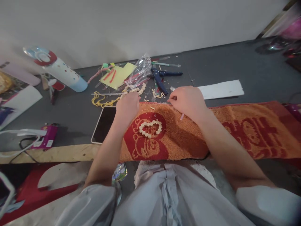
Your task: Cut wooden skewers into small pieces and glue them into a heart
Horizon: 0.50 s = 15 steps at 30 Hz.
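Beads [138,90] could be scattering if the left hand [128,106], grip unclear, is tugging; the right hand [188,102] is pinching its fingers shut.

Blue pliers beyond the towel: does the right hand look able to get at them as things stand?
Probably yes: the blue pliers lie just beyond the right hand, with only small scraps between.

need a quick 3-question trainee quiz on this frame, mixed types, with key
1. True or false: the bead heart lies on the orange towel.
2. The blue pliers lie: A) on the grey table beyond the towel; B) on the towel; C) in a hand.
3. Fill in: the dark tablet lies at the towel's ___ end.
Key: 1 true; 2 A; 3 left.
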{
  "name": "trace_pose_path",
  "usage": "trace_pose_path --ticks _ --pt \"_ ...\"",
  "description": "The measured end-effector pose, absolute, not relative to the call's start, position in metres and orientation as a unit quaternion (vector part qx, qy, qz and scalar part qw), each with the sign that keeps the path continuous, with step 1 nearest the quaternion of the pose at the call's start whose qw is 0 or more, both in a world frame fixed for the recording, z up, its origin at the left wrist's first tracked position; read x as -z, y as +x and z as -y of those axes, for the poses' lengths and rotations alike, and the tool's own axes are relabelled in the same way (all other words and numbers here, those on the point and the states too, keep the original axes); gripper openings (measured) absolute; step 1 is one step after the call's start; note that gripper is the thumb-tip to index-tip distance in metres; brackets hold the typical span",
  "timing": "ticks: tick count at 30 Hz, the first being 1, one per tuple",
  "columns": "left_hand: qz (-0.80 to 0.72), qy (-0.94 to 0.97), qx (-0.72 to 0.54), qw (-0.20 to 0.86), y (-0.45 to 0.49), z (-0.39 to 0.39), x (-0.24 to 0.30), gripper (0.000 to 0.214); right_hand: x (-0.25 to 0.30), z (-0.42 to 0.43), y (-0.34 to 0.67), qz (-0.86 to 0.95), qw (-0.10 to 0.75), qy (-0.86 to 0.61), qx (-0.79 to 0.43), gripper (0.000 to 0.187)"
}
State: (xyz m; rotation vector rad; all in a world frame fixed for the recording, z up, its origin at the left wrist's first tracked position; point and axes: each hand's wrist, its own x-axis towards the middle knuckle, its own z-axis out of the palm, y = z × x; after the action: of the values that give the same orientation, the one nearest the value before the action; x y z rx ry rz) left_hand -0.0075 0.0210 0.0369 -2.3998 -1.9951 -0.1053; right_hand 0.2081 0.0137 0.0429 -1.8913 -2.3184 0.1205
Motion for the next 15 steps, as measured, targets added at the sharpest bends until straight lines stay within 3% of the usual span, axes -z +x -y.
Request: trace_pose_path --ticks 5,11,15 --pt "0.614 -0.785 0.073 -0.026 -0.016 -0.028 -0.008 0.031 -0.020 -0.021 0.214 0.751 0.090 -0.651 -0.057 0.023" --pt "0.575 -0.810 0.101 -0.053 -0.018 -0.028 -0.003 0.027 -0.014 -0.018 0.214 0.759 0.097 -0.641 -0.058 0.036" --pt "0.558 -0.822 0.079 -0.083 -0.014 -0.024 -0.003 0.027 -0.012 -0.016 0.212 0.749 0.136 -0.642 -0.086 0.022"
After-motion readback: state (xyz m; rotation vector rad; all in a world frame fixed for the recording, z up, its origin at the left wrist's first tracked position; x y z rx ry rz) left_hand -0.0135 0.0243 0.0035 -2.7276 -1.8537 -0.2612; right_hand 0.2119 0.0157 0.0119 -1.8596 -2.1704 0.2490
